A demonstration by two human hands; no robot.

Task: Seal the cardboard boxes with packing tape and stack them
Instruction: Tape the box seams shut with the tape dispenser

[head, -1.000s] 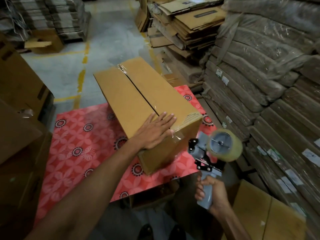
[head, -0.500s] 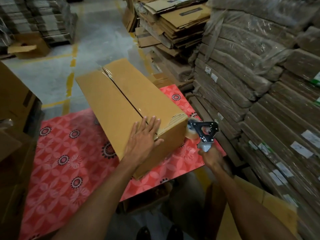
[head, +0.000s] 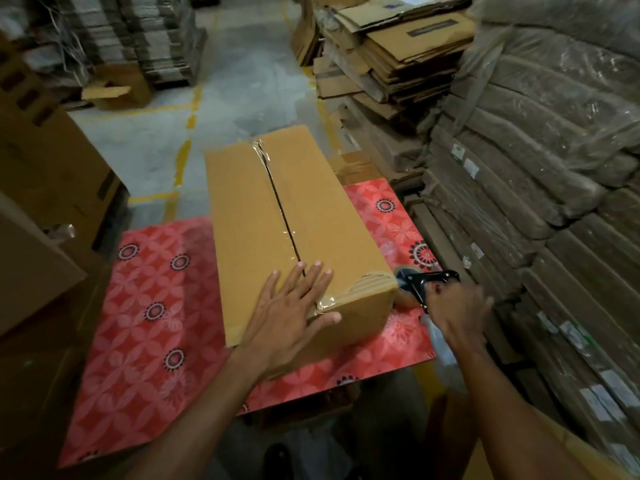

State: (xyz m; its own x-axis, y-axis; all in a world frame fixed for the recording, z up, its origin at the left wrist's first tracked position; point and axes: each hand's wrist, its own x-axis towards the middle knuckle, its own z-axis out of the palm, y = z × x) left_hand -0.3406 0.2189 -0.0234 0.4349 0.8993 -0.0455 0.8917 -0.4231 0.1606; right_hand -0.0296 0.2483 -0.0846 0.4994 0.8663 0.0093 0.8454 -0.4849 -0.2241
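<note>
A long brown cardboard box [head: 249,216] lies on a table with a red flowered cloth [head: 149,306]. Clear tape runs along its top seam and over the near end. My left hand [head: 291,317] presses flat on the near end of the box top, fingers straight across the seam, thumb over the edge. My right hand [head: 453,310] grips the handle of a black tape dispenser [head: 415,284], whose roll touches the box's near right corner. The hand is blurred.
Wrapped bundles of flat cardboard [head: 554,202] are piled high on the right. Loose flattened boxes [head: 398,53] lie behind them. Brown cartons [head: 45,174] stand at the left. A grey floor with yellow lines [head: 183,157] stretches beyond the table. Another flat carton [head: 512,455] sits low at the right.
My right hand brought the tape dispenser from below the table edge up to the box's near right corner. The box turned a little on the cloth. My left hand stayed pressed on it.
</note>
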